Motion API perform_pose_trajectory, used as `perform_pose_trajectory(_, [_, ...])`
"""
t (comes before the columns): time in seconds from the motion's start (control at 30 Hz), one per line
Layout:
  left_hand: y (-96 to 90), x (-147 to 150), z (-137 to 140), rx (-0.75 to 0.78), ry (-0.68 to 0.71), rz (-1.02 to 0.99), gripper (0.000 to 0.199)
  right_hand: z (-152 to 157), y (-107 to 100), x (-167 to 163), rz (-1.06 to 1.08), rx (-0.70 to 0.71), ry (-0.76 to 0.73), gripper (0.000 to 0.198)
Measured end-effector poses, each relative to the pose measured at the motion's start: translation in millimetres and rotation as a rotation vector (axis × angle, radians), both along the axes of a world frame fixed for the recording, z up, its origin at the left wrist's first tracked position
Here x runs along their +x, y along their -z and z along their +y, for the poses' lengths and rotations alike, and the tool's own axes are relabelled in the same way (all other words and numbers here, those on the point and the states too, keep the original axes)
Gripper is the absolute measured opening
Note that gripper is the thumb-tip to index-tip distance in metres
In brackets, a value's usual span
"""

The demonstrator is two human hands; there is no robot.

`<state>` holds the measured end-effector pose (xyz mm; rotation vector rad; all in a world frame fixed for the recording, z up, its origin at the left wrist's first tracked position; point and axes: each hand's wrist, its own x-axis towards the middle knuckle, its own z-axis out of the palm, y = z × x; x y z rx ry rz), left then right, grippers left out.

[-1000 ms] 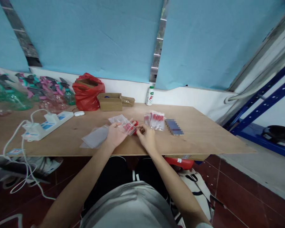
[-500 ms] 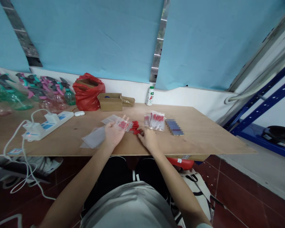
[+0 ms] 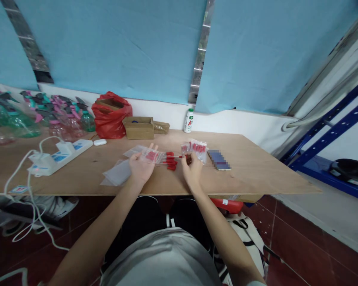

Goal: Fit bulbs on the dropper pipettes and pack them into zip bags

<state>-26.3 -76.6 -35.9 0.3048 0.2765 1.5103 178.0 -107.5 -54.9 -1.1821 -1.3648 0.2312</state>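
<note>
My left hand (image 3: 141,167) is closed on a clear plastic bag (image 3: 158,157), pinching it, with some fingers stretched out behind. Red pieces show through the bag. In my right hand (image 3: 192,169), the fingertips pinch a thin red-handled tool (image 3: 179,156), which looks like a small screwdriver; its slim shaft points left toward the bag. Between the hands a pile of similar red-handled tools (image 3: 171,163) lies on the table. Flat clear bags (image 3: 117,173) rest left of my left hand. Filled bags with red pieces (image 3: 199,147) lie just beyond my right hand.
A phone (image 3: 219,159) lies to the right on the wooden table (image 3: 256,171). Along the back stand a white bottle (image 3: 189,121), a cardboard box (image 3: 139,129) and a red bag (image 3: 111,119). Leftward are a power strip (image 3: 59,157) with cables and several spray bottles (image 3: 58,127).
My right hand has moved up and right from the pile, now holding one red-handled tool. The left hand with the bag has shifted slightly left.
</note>
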Motion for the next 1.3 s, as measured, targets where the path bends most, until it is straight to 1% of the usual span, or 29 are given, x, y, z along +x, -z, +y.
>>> perform_pose_trajectory(0.1, [2.0, -1.2, 1.8, -0.009, -0.022, -0.006, 0.059, -5.5, -5.0, -0.9, 0.05, 0.073, 0.0, 0.013])
perform_pose_trajectory(0.2, [1.8, -1.2, 1.2, -0.015, -0.017, 0.004, 0.057, -8.9, -6.7, -3.6, 0.056, 0.089, -0.084, 0.014])
perform_pose_trajectory(0.4, [-1.9, 1.1, -4.0, 0.013, 0.021, 0.038, 0.055, -16.9, -9.0, -10.9, -0.026, 0.046, -0.265, 0.018])
perform_pose_trajectory(0.5, [-2.0, 1.8, -5.2, 0.021, 0.053, 0.057, 0.058, -19.3, -10.1, -13.4, -0.119, 0.013, -0.335, 0.02])
perform_pose_trajectory(0.6, [-1.8, 2.8, -5.5, 0.022, 0.087, 0.073, 0.063, -18.1, -8.8, -15.4, -0.17, -0.029, -0.387, 0.02])
perform_pose_trajectory(0.77, [-5.7, 8.4, -8.5, 0.009, 0.189, 0.125, 0.068, -15.3, -5.1, -16.4, -0.222, -0.102, -0.388, 0.015])
perform_pose_trajectory(0.93, [-10.3, 13.0, -12.7, 0.016, 0.307, 0.187, 0.07, -15.8, -3.3, -18.9, -0.235, -0.097, -0.341, 0.02])
perform_pose_trajectory(1.2, [-9.3, 12.9, -12.7, 0.003, 0.32, 0.236, 0.069, -18.4, -4.6, -25.7, -0.193, -0.036, -0.374, 0.013])
perform_pose_trajectory(1.3, [-8.7, 14.7, -13.6, 0.0, 0.331, 0.234, 0.067, -17.6, -3.8, -27.6, -0.167, -0.06, -0.366, 0.009])
